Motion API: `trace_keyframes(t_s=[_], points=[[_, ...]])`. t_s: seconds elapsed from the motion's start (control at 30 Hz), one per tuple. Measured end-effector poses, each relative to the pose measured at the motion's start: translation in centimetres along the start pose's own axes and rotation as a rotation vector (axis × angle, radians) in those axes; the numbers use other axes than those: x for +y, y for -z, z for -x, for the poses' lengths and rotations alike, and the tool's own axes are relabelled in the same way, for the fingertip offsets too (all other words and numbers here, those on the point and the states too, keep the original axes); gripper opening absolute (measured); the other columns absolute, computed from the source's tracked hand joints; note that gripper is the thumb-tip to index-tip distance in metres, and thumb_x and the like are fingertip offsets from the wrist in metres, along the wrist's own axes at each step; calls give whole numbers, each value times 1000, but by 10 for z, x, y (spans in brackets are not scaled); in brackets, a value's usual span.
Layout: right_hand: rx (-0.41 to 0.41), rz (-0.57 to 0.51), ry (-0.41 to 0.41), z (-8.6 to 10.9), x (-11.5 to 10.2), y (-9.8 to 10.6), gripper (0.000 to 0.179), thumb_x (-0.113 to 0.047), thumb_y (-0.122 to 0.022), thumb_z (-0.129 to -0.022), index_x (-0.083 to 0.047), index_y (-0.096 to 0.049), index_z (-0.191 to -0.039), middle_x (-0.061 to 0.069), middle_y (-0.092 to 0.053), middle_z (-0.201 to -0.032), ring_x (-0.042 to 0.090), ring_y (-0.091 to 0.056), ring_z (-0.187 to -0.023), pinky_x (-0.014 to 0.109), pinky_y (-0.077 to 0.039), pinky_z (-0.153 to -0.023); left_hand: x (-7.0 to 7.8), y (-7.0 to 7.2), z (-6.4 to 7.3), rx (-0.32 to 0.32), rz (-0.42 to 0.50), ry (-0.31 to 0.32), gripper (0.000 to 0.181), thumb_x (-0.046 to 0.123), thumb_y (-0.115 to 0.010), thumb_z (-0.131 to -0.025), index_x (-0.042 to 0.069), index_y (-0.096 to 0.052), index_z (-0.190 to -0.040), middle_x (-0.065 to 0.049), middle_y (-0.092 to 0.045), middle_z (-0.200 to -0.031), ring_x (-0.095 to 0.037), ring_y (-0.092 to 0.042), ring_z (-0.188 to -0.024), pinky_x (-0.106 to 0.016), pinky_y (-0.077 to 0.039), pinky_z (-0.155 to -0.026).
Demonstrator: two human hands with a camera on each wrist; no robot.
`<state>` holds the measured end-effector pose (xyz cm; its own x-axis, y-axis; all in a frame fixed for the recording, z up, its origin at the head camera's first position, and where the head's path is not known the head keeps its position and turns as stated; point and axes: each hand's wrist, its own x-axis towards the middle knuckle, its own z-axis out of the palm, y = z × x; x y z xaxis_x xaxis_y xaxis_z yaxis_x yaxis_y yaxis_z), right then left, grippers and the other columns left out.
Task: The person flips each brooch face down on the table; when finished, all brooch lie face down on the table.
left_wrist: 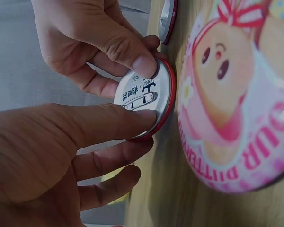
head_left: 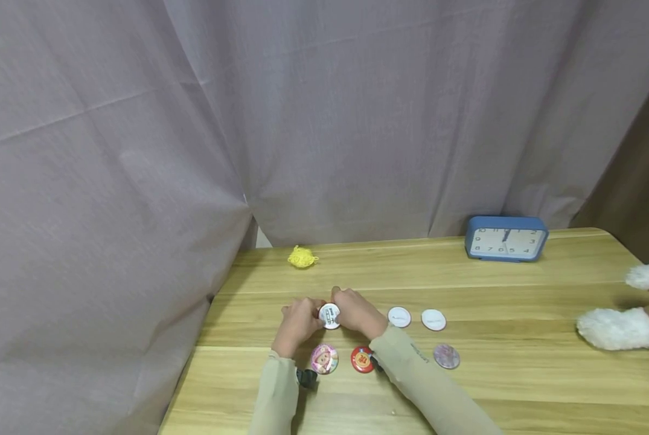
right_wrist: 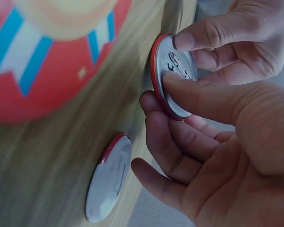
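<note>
A round button badge with a red rim [head_left: 329,316] is held between both hands, its silver pin-back side toward the head camera. My left hand [head_left: 299,325] pinches one edge with the thumb over the back. On the opposite edge, my right hand [head_left: 359,312] pinches it the same way. Printed black marks and a safety pin show on the badge back [left_wrist: 141,97] in the left wrist view. Nearer me lie a pink badge with a cartoon face [head_left: 324,359] and a red badge [head_left: 363,359], both picture side up.
Right of the hands lie two white-backed badges [head_left: 399,317] and a purplish badge [head_left: 446,356]. A yellow stringy ball [head_left: 302,257] and a blue clock [head_left: 506,239] stand along the table's back. A plush toy [head_left: 620,329] reaches in at the right edge; grey curtain [head_left: 335,121] hangs behind.
</note>
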<state>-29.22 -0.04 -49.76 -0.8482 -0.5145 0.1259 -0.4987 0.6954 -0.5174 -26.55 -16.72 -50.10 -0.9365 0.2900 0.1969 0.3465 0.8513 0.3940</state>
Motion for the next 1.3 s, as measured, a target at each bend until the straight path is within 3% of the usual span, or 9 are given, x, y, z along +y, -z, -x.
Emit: trace_keyframes(t_s=[0.17,0.4,0.53,0.67,1.3], points=[[-3,17,-22,-1,-1,1,25,9,-76,-73,-1,-60,-90,4,-56,-70,21,-57,-67,37,-50,-63,2,-2,-1,-22,7,23,18,6,-83,-73,15,-76,-87,6,-64,-66,-24,-62,-73,-44,-39,-64],[-55,35,-70,-5,1,2,25,6,-80,-70,-4,-60,-81,1,-55,-70,18,-54,-66,34,-49,-63,3,-3,0,-71,38,54,14,3,-79,-77,11,-68,-76,4,-59,-68,-19,-56,-71,-43,-38,-65],[-76,16,-108,-9,2,3,28,3,-85,-67,-4,-60,-79,0,-55,-71,17,-52,-68,34,-48,-67,3,-1,0,-99,51,86,9,3,-77,-79,10,-71,-81,1,-59,-74,-21,-57,-77,-48,-40,-69],[-85,-5,-110,-12,1,5,28,2,-86,-67,-3,-61,-79,1,-55,-72,18,-52,-68,33,-48,-66,3,0,0,-103,56,106,7,3,-75,-79,7,-71,-83,-2,-59,-79,-24,-57,-81,-52,-41,-71],[-117,15,-134,-14,-1,6,28,6,-79,-68,-10,-56,-65,1,-53,-63,17,-47,-58,30,-42,-55,2,-5,-1,-106,61,149,14,4,-77,-81,10,-67,-75,0,-56,-74,-20,-54,-78,-49,-40,-71]])
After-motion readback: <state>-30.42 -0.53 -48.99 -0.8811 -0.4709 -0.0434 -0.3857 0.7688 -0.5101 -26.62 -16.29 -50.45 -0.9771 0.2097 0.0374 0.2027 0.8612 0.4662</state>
